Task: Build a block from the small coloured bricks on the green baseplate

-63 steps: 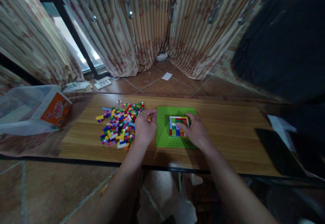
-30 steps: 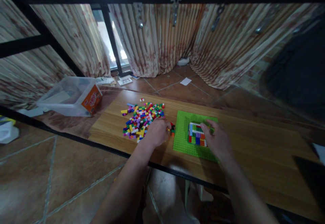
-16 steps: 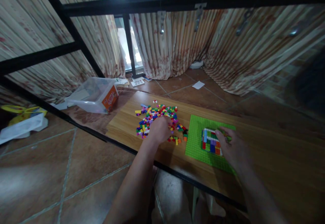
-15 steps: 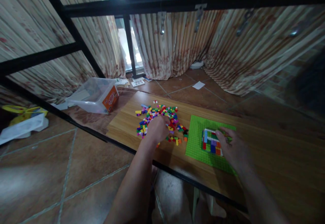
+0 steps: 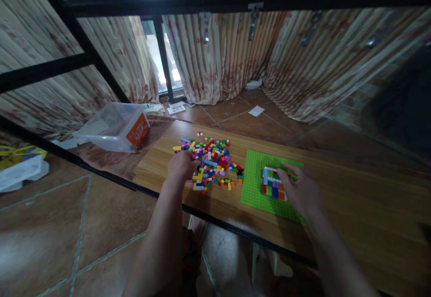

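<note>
Left hand [image 5: 182, 166] fingers curled into loose brick pile [image 5: 210, 160], grip unclear, right hand [image 5: 301, 192] fingers spread on brick square [image 5: 271, 183]

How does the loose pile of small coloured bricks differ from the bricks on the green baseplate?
The loose pile of coloured bricks lies scattered on the wooden table, under the left hand; the block of bricks on the green baseplate forms a tight rectangle, touched by the right hand. Both are multicoloured.
</note>
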Demonstrator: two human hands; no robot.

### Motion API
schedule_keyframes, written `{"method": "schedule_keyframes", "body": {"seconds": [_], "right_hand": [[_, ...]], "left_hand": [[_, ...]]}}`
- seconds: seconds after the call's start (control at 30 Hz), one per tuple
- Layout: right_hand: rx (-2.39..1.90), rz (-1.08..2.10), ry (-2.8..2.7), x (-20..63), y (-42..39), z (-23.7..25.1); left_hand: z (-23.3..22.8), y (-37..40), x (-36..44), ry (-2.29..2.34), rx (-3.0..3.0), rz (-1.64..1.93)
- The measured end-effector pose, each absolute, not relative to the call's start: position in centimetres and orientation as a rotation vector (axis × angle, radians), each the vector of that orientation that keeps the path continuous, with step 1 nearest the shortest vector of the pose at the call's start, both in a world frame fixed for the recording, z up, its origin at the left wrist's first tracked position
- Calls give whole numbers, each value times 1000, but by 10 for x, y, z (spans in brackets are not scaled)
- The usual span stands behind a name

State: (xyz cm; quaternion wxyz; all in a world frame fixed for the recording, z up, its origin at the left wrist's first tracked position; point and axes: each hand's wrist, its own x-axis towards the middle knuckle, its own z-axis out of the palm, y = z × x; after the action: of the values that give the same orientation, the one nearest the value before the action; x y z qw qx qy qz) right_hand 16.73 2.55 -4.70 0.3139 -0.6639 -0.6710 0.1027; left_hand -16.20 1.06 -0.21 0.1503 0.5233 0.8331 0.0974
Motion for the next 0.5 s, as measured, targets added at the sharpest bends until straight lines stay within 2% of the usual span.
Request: {"method": "schedule_keyframes", "body": {"seconds": [0.2, 0.3, 0.43, 0.5], "right_hand": [[-1764, 260, -1686, 173, 27, -40], [-1727, 245, -1613, 175, 27, -35], [-1508, 294, -1549, 171, 23, -29], [-1394, 346, -1580, 166, 19, -25]], "left_hand": [[0, 14, -162, 2419, 1557, 250], [3, 14, -161, 2360, 1539, 377], [5, 14, -136, 1870, 1587, 776], [6, 13, -113, 1614, 1583, 842]]}}
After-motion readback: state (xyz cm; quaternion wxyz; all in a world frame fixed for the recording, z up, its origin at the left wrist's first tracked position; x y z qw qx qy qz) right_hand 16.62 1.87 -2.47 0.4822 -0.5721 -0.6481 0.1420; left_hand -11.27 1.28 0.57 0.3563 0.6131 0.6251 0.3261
